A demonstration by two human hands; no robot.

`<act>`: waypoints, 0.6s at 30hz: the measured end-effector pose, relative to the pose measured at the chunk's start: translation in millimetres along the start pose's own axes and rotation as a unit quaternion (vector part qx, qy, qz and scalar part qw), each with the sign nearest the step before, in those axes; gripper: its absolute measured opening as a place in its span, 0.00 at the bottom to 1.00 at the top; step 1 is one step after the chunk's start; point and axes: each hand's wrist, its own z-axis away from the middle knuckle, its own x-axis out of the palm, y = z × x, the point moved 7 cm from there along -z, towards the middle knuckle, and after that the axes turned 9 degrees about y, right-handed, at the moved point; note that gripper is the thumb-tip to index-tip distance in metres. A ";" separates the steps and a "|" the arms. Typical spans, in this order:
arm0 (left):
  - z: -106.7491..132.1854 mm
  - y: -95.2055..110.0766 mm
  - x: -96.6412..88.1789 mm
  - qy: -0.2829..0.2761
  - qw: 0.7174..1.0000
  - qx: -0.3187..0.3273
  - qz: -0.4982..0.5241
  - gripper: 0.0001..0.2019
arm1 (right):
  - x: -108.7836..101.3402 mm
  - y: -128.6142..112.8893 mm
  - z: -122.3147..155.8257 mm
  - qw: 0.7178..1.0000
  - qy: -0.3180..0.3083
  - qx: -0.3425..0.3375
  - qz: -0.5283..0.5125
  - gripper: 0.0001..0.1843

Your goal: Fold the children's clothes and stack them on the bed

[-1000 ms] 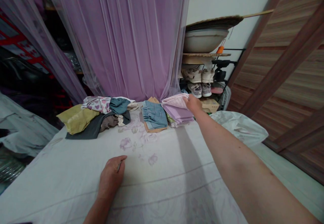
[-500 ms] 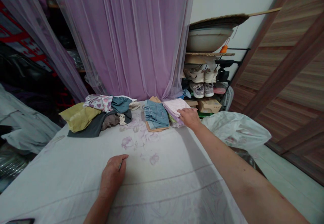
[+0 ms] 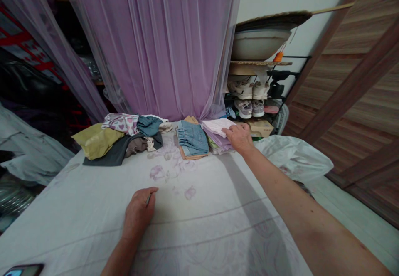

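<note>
My right hand (image 3: 239,138) reaches to the far side of the bed, its fingers closed at the right edge of a folded pale pink cloth (image 3: 216,125). That cloth lies on top of a stack with a purple folded cloth (image 3: 220,140) and a green one beneath. Just left of the stack are folded blue denim shorts (image 3: 193,138) on tan cloth. Nearer to me, my left hand (image 3: 140,207) rests on the bedsheet (image 3: 199,234) with curled fingers. A thin greyish thing shows at them; I cannot tell whether it is held or worn.
A loose heap of clothes holds a yellow garment (image 3: 96,141), a heart-print cloth (image 3: 120,123) and a teal one (image 3: 149,125). Behind hangs a purple curtain (image 3: 162,51). A shoe rack (image 3: 262,63) and white plastic bag (image 3: 293,155) stand right. A phone (image 3: 26,270) lies front left.
My right hand has shifted slightly right along the pale pink cloth, and more of the purple cloth below shows. My left hand stays in place. The view has tilted a little.
</note>
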 end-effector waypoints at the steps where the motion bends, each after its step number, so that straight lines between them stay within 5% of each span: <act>1: 0.1 -0.4 -0.1 0.003 1.000 -0.001 0.000 0.16 | -3.6 3.9 -4.4 1.000 0.011 0.005 0.004 0.19; 18: -0.3 -2.8 0.8 0.002 1.000 -0.013 0.006 0.16 | -4.9 -12.0 16.8 0.992 -0.106 -0.029 -0.056 0.18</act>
